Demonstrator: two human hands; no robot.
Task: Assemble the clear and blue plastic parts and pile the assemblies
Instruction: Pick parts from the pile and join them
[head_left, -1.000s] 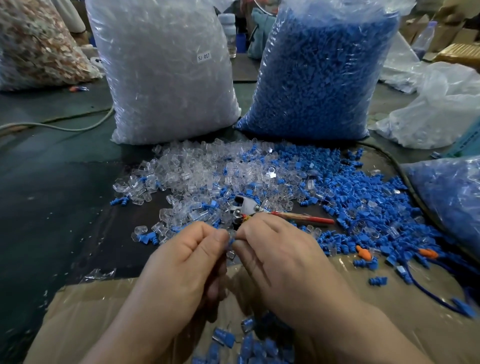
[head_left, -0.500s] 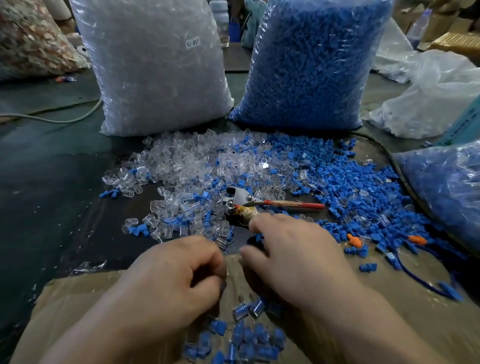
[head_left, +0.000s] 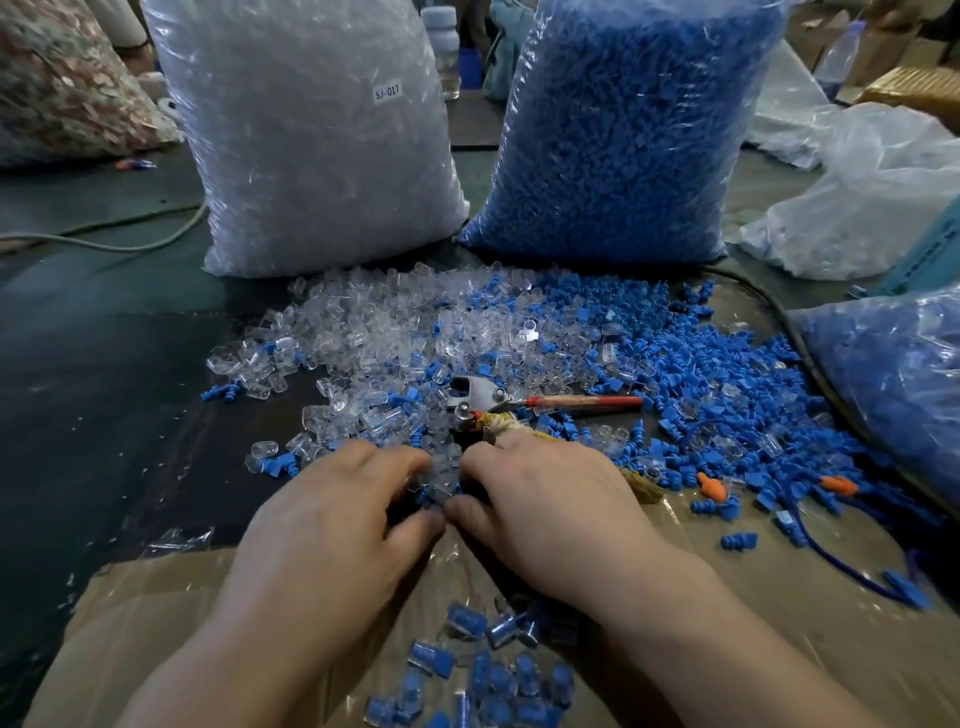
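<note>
Left hand (head_left: 337, 525) and right hand (head_left: 550, 509) lay palms down, fingertips in clear parts (head_left: 363, 332) on desk (head_left: 78, 389); grasp could not be told. Blue parts (head_left: 701, 374) lay right. Assemblies (head_left: 493, 680) piled between wrists.

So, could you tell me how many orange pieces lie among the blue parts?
2 orange pieces: one just right of the right hand, the other farther right. More may be buried.

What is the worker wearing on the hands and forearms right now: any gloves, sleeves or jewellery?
Nothing is worn that shows. The left hand and the right hand are both bare, with no gloves, finger cots or tape. No ring, watch or wristband is visible on either, and no sleeve comes into view before the bottom edge of the frame.
</note>
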